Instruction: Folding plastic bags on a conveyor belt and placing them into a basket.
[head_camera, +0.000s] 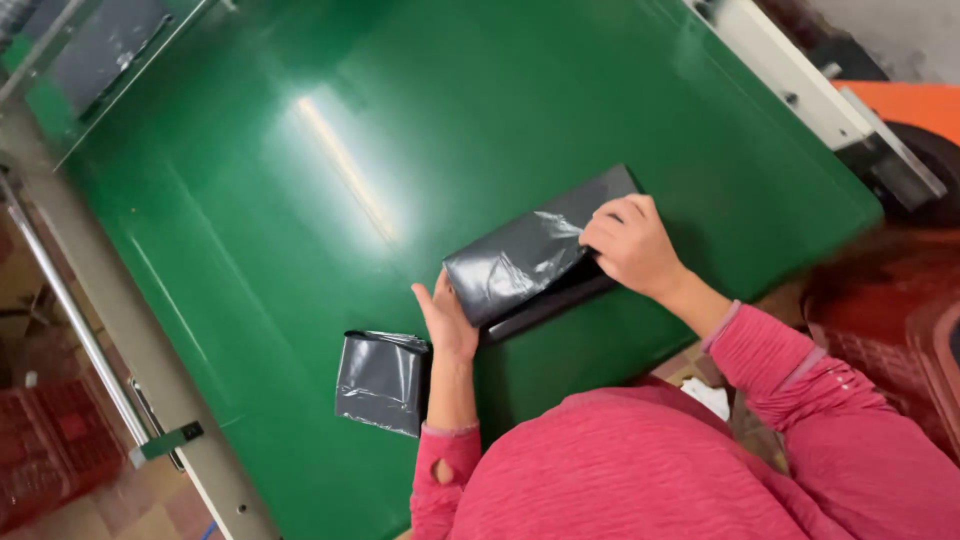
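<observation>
From the head camera, a person in a pink long-sleeved top leans over a glossy green tabletop (300, 300). A folded grey plastic bag (525, 255) lies just beyond the hands, its long axis running from near-left up to far-right. The left hand (447, 318) rests flat and open against the bag's near-left end, fingers together, bracing rather than gripping. The right hand (628, 243) sits on the far-right part of the bag, fingers curled down onto the film; it seems to pinch a fold, though the fingertips are hidden. The hands are well apart, one at each end, with the right reaching farther. A second, smaller folded bag (382, 380) lies near the left forearm, untouched.
</observation>
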